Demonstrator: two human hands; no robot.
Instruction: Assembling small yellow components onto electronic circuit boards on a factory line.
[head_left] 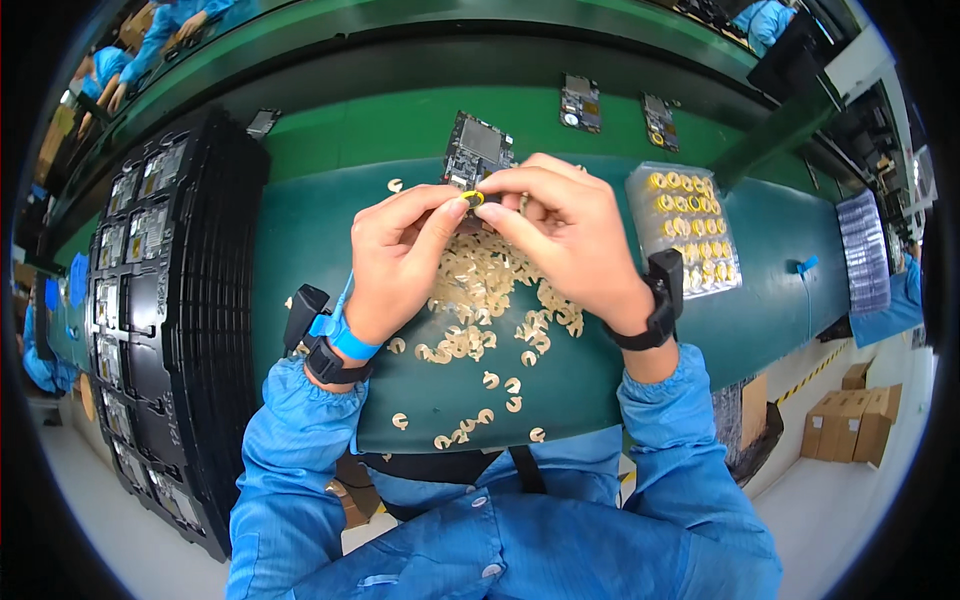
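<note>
My left hand (pixel 400 255) and my right hand (pixel 560 230) meet over a small dark circuit board (pixel 476 150), which both hold up above the green bench. Between the thumb and forefinger tips sits a small yellow ring-shaped piece (pixel 472 198), pressed against the board's lower edge. Under the hands lies a heap of pale C-shaped backing scraps (pixel 480 300). A clear sheet of yellow ring stickers (pixel 686 226) lies just right of my right hand.
A tall stack of black trays (pixel 160 300) holding boards stands at the left. Two more circuit boards (pixel 580 104) lie on the belt beyond. Loose scraps (pixel 500 395) dot the bench edge. Cardboard boxes (pixel 860 420) sit on the floor at right. Co-workers in blue sleeves (pixel 170 25) work at the far left.
</note>
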